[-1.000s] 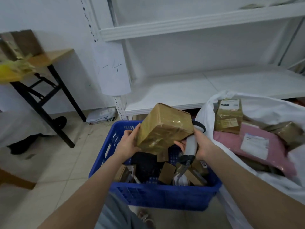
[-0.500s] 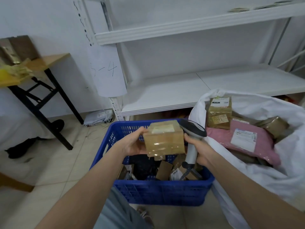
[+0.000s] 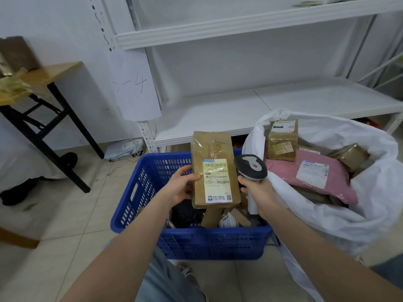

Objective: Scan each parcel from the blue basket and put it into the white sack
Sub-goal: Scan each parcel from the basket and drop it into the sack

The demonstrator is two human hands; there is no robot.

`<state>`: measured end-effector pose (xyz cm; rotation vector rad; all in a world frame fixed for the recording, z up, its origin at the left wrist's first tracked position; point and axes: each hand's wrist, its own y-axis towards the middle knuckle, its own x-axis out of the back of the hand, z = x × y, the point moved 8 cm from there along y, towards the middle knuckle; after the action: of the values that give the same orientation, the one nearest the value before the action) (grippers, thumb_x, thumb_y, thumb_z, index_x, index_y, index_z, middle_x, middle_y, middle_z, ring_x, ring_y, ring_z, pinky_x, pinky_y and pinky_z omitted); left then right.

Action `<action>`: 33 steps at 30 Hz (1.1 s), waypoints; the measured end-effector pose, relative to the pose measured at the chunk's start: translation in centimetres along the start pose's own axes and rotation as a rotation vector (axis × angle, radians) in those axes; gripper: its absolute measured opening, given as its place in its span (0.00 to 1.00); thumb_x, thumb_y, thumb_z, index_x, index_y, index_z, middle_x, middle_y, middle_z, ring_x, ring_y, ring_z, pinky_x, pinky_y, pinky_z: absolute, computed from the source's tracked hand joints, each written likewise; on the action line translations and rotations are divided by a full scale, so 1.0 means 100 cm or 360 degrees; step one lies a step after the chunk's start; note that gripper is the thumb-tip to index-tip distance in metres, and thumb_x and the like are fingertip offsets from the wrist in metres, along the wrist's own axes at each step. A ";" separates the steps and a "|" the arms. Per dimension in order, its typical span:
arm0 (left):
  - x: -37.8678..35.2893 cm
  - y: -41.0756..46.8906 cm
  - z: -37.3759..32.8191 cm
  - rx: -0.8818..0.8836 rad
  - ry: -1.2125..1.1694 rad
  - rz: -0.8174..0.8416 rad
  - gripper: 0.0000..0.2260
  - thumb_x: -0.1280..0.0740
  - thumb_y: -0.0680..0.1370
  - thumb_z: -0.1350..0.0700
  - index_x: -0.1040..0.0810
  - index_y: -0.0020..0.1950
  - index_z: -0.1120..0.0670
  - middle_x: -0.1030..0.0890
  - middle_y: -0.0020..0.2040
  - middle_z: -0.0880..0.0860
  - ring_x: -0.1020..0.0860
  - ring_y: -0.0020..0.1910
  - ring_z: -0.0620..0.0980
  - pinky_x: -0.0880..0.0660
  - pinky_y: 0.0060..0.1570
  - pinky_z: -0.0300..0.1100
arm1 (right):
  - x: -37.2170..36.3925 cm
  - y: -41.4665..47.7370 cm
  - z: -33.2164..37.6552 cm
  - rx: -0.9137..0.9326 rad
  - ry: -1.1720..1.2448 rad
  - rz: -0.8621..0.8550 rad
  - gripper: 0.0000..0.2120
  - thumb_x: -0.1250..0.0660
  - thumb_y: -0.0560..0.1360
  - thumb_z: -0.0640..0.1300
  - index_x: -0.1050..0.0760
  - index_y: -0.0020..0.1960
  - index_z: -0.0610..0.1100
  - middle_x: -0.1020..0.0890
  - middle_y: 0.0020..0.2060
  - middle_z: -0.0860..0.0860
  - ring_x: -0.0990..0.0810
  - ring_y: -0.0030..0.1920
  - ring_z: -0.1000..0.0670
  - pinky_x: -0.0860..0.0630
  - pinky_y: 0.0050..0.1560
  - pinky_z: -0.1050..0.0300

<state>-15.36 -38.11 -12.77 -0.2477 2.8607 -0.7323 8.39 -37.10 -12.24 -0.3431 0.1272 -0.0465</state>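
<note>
The left hand (image 3: 181,188) grips a brown cardboard parcel (image 3: 214,153) by its left edge. The thumb lies on the front and the other fingers are hidden behind it. The parcel stands upright above the blue basket (image 3: 209,243), with its shipping label (image 3: 217,179) turned to the person. The right hand (image 3: 259,192) has its fingers curled round the handle of a barcode scanner (image 3: 250,167), whose head is just beside the right edge of the parcel.

The scan may fail, because the scanner head seems to sit next to the label and not in front of it. Glossy tape wraps the box, and its shine could also disturb the reading. The same tape looks slippery, so a grip on one edge only may let the long box turn or drop back into the basket.

The basket is hard plastic with slotted walls and holds more small boxes. The white sack (image 3: 359,214) is thin and soft with a loose, folded mouth, which may sag when the parcel goes in. Inside it lie a pink mailer bag (image 3: 314,182) and a taped brown box (image 3: 282,140).
</note>
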 end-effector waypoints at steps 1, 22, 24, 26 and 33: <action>0.002 0.001 0.001 -0.0032 -0.0014 -0.0059 0.27 0.30 0.73 0.65 0.31 0.69 0.50 0.21 0.56 0.57 0.22 0.55 0.59 0.25 0.53 0.61 | 0.002 -0.006 0.003 0.0023 -0.0058 -0.0042 0.08 0.28 0.74 0.41 0.21 0.52 0.41 0.16 0.43 0.45 0.18 0.40 0.49 0.19 0.48 0.51; 0.000 0.000 0.000 -0.0361 -0.0130 -0.0256 0.31 0.31 0.72 0.69 0.35 0.71 0.50 0.23 0.58 0.51 0.23 0.54 0.51 0.26 0.59 0.57 | 0.018 -0.092 -0.012 -0.0146 -0.0451 0.0026 0.07 0.30 0.73 0.38 0.22 0.36 0.41 0.21 0.27 0.47 0.25 0.25 0.53 0.27 0.27 0.64; -0.001 -0.001 -0.002 -0.0365 -0.0130 -0.0253 0.32 0.31 0.71 0.69 0.35 0.71 0.50 0.24 0.59 0.52 0.23 0.55 0.51 0.26 0.60 0.57 | 0.019 -0.094 -0.011 -0.0152 -0.0445 0.0027 0.07 0.31 0.74 0.38 0.22 0.37 0.40 0.21 0.27 0.47 0.26 0.25 0.53 0.28 0.27 0.65; -0.004 -0.002 -0.005 -0.0377 -0.0116 -0.0244 0.32 0.31 0.71 0.69 0.35 0.72 0.50 0.24 0.59 0.52 0.23 0.55 0.51 0.26 0.60 0.57 | 0.021 -0.096 -0.010 -0.0157 -0.0446 0.0025 0.08 0.31 0.74 0.37 0.22 0.36 0.40 0.22 0.27 0.46 0.26 0.25 0.53 0.28 0.26 0.65; -0.019 -0.011 -0.020 -0.0406 -0.0095 -0.0193 0.31 0.32 0.72 0.69 0.34 0.71 0.49 0.23 0.59 0.52 0.23 0.55 0.53 0.26 0.59 0.58 | 0.026 -0.099 -0.003 -0.0205 -0.0379 0.0059 0.12 0.33 0.75 0.35 0.25 0.33 0.39 0.23 0.27 0.46 0.28 0.26 0.52 0.30 0.25 0.66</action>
<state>-13.81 -37.81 -10.27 -0.4727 2.8972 -0.3694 10.66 -46.67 -9.51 -0.4721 -0.0998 0.0393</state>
